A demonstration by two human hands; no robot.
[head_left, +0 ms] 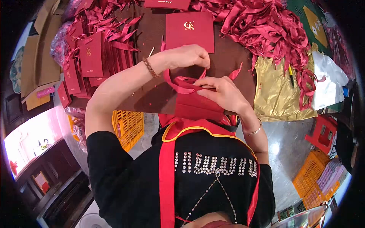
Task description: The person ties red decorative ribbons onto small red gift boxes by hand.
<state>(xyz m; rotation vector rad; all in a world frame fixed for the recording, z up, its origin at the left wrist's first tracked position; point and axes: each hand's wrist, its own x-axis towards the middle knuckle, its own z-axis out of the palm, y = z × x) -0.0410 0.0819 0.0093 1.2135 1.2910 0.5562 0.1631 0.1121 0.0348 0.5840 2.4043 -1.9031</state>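
Note:
A dark red paper bag (199, 107) is at the table's near edge in front of my body, partly covered by my right hand. A wine-red satin ribbon (175, 86) loops across its top. My left hand (188, 57) is closed in a pinch above the bag, with a strand of ribbon running down from its fingertips. Lower and to the right, my right hand (224, 93) pinches the ribbon at the bag's top edge, thumb and fingers together. A loose ribbon end (236, 71) sticks up beyond my right hand. Just past my hands lies a flat red bag (192, 32) with gold lettering.
Many red bags (91, 55) with ribbons stand stacked at the left. A big heap of ribbons (266, 32) lies at the right, above gold plastic sheeting (272, 91) holding a yellow-and-black pen (291, 76). Orange crates (129, 127) stand on the floor below.

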